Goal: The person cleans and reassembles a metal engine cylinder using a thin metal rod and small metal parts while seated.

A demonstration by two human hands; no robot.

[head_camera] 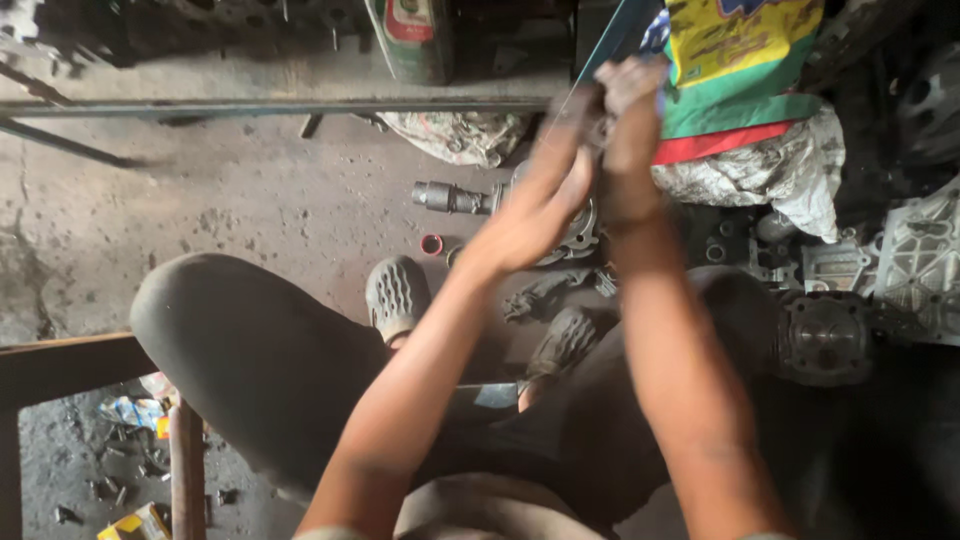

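Both my arms reach forward over my knees toward the floor at the top middle. My left hand (pixel 540 205) is blurred by motion, its fingers stretched up toward a small dark object (pixel 597 125). My right hand (pixel 632 120) is closed around that same dark object, just left of a colourful sack (pixel 735 70). What the object is cannot be made out. Below the hands a round metal engine part (pixel 578 235) lies on the concrete floor.
A metal shaft (pixel 450 197) and a small red ring (pixel 431 244) lie on the floor. Engine castings (pixel 905 265) and a round cylinder part (pixel 825 338) sit at right. A crumpled cloth (pixel 455 135), a long metal bar (pixel 270 107) and a wooden bench (pixel 70 365) are around me.
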